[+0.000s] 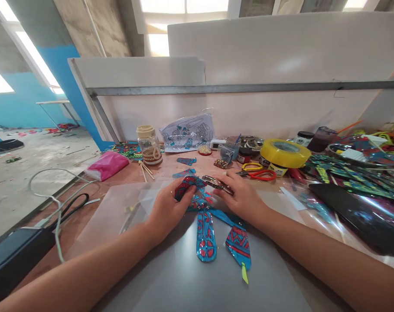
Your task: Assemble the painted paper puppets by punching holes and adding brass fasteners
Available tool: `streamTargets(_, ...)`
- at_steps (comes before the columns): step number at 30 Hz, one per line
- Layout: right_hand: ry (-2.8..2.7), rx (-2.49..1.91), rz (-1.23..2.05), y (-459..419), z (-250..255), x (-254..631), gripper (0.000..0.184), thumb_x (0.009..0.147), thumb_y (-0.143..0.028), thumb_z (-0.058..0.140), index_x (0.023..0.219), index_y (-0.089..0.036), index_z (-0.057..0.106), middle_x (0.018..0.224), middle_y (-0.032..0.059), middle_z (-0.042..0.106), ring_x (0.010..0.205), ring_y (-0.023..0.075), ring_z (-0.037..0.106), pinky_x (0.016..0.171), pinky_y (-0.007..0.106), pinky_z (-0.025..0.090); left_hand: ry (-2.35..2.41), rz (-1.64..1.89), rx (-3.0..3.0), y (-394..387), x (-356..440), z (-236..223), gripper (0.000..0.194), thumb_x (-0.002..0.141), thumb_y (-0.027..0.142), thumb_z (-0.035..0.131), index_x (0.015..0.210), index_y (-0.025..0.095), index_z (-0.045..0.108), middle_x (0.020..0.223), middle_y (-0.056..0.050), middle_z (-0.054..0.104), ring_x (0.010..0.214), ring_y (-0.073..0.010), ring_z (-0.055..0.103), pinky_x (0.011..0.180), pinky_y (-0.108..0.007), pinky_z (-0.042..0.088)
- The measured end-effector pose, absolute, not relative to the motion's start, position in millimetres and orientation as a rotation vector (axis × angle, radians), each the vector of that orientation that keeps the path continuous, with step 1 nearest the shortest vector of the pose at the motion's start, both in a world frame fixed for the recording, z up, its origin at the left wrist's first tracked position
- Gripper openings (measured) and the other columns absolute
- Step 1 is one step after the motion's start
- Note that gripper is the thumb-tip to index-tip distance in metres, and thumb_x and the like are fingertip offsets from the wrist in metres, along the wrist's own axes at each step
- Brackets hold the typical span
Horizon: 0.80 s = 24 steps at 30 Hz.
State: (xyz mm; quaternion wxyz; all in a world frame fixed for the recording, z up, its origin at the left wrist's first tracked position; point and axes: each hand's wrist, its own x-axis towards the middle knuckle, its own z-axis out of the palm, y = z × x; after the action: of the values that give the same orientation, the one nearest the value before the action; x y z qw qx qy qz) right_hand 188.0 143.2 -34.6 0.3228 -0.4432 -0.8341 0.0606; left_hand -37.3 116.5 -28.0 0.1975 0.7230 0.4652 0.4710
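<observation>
- In the middle of the frame: blue and red figure, pinched near the top in the left hand, with a long strip and a side piece spread over the grey sheet.
- Gripped in the right hand, fingers curled round: shiny metal tool, tip very close to the figure; touching or not, cannot tell.
- Partly hidden: top of the figure behind the left hand, end of the tool under the right hand.
- Just past the hands, on the pink-brown tabletop: two small blue pieces.
- Left of the middle: see-through jar, wooden sticks just beside, then pink bag.
- Above the middle: drawing with black lines, in front of the white board.
- Right of the middle: red handles and yellow handles close together, near big yellow tape on small pots.
- At the right edge: flat black thing, crowded by a messy, shiny pile.
- Lower left: black box, loopy white cord.
</observation>
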Motion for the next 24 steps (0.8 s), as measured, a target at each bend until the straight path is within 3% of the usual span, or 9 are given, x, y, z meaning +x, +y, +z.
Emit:
streamTargets(7,-2.214,-1.122,0.123,139.5,-34.5,187.6,0.048,0.099,-0.033,0.046,0.145,-0.02,0.045,0.117,0.0137,0.058,0.112,0.0277,0.055,0.098,0.046,0.046,1.363,1.343,1.993,117.3,-38.8,-28.8,0.015,0.089,0.03,0.058,0.096,0.021,0.068,0.078,-0.001,0.072,0.071,-0.0173,0.066,0.055,-0.025,0.049)
streamTargets(16,-2.217,-1.095,0.037,141.7,-35.6,186.9,0.048,0.098,-0.031,0.046,0.145,-0.018,0.046,0.117,0.0155,0.058,0.116,0.0308,0.053,0.098,0.05,0.047,1.336,1.343,1.933,120.5,-38.8,-33.5,0.017,0.089,0.03,0.059,0.1,0.02,0.068,0.086,-0.002,0.073,0.078,-0.0185,0.068,0.06,-0.026,0.051)
streamTargets(24,-2.191,-1.059,-0.066,141.7,-35.2,187.9,0.044,0.098,-0.03,0.048,0.14,-0.019,0.051,0.105,0.0127,0.06,0.103,0.0291,0.056,0.092,0.049,0.049,1.32,1.385,1.915,117.3,-37.6,-29.8,0.018,0.091,0.031,0.057,0.102,0.02,0.067,0.094,-0.004,0.073,0.084,-0.0192,0.069,0.062,-0.026,0.05)
